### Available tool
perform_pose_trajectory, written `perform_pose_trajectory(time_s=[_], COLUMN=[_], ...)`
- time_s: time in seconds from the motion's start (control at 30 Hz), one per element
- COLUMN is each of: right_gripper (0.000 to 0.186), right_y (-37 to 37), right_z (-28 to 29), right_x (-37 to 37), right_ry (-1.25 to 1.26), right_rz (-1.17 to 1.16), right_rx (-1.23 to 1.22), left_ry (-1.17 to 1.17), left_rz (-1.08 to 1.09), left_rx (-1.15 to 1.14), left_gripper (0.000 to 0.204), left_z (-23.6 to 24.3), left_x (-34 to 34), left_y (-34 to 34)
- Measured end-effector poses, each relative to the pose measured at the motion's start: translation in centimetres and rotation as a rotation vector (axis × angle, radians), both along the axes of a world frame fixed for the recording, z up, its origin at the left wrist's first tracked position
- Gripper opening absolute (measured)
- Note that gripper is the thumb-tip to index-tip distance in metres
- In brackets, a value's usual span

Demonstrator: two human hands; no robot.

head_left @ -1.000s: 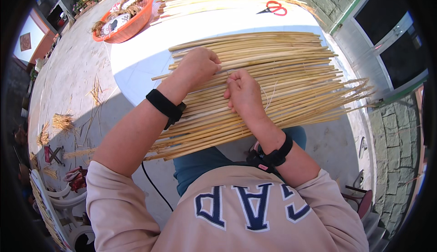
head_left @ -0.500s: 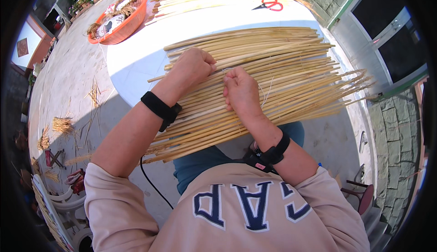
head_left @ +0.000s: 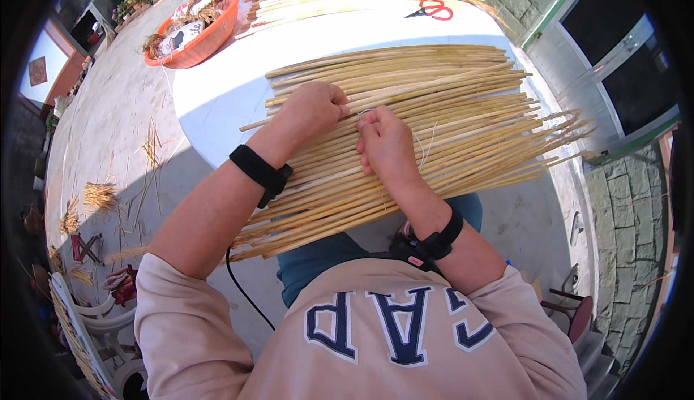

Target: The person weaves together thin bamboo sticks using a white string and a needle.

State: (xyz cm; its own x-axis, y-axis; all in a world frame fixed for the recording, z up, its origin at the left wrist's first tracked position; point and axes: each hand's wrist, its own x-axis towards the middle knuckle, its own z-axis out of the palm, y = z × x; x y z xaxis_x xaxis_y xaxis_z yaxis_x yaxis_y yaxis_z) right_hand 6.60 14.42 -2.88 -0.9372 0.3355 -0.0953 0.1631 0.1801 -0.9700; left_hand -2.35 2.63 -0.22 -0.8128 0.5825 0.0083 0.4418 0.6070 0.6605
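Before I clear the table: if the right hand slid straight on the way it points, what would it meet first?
The right hand points up-table; it would likely cross more pale straw stalks, then bare white tabletop.

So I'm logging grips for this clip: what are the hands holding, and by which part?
Both the left hand and right hand press on the mid-length of the pale reed stalks on the white table. Whether the fingers pinch a stalk or the thin thread cannot be told.

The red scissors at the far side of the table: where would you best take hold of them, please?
Grip the red scissors by their looped handles, coming from above on the right: they lie flat on the white table, blades pointing left, handles toward the right, clear of the straw.
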Motion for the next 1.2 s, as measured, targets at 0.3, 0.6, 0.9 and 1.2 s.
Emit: perform_pose_trajectory(time_s=[0.3,0.6,0.9,1.2], right_gripper=[0.011,0.004,0.005,0.009], right_y=[0.4,0.2,0.4,0.5], right_z=[0.3,0.0,-0.2,1.3], right_x=[0.3,0.7,0.5,0.6], right_ry=[-0.073,0.022,0.03,-0.07], right_rz=[0.028,0.02,0.019,0.067], right_rx=[-0.111,-0.098,-0.1,0.014], left_ry=[-0.057,-0.231,-0.221,-0.149], left_rz=[0.016,0.055,0.052,0.042], left_rx=[0.026,0.122,0.117,0.095], left_gripper=[0.017,0.014,0.015,0.016], left_z=[0.0,-0.1,-0.1,-0.1], left_x=[-0.4,0.0,0.3,-0.2], left_y=[0.0,0.0,0.1,-0.1])
